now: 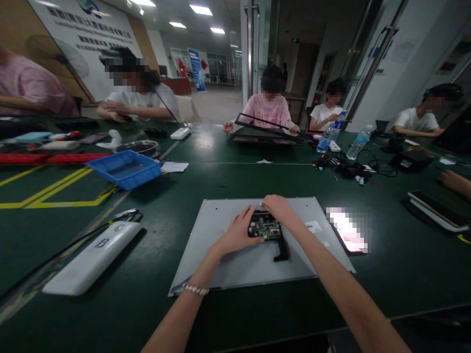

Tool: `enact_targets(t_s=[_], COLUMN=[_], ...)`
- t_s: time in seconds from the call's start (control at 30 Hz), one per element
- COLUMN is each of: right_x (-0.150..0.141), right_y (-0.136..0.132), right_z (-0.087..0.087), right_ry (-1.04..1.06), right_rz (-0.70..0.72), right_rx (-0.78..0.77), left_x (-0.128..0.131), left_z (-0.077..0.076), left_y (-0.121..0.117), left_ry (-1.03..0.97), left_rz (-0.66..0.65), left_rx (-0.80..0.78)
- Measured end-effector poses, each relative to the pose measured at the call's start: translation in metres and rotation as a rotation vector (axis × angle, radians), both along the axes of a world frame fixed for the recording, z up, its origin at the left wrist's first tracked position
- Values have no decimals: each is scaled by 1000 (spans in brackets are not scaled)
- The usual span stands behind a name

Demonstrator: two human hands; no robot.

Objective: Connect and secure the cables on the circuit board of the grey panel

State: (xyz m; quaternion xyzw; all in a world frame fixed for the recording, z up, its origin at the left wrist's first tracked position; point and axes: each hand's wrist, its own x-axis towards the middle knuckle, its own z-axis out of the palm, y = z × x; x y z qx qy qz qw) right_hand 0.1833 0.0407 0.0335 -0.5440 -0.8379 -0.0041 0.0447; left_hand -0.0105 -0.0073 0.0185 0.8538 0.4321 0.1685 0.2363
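Observation:
A grey flat panel (221,269) lies on the green table in front of me, likely the metal back of a screen. Over its middle is a circuit board (268,230) set in a black plastic frame, with a black arm (281,251) extending toward me. My left hand (235,231) grips the left side of the board, fingers along the top left and thumb at the lower edge. At the board's far edge, the fingers of my right hand (278,208) are curled and pressed together. What they pinch is hidden.
A phone (348,230) with a lit screen lies right of the panel. To the left are a white power-bank-like device (95,257) with cables and a blue tray (127,169). Bottles (359,142) and tangled cables (344,165) are at back right. Several people sit around the table.

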Motion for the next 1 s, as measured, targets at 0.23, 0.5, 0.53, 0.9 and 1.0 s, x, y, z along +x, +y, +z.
enact_targets(t_s=[0.23,0.5,0.53,0.9,1.0], right_x=[3,-2,-1,-2,-1], right_y=[-4,0,1,0,-1], right_z=[-7,-24,-25,-23,-15], right_ry=[210,336,351,379,364], right_rz=[73,213,216,221,208], right_rx=[57,14,12,-17,-37], left_x=[0,2,3,2,3], left_z=[-3,2,3,-3,2], left_y=[2,-1,-1,2,0], left_ry=[-40,-30,-32,-42,-18], left_rz=[19,8,10,0,14], left_rx=[-2,22,25,27,33])
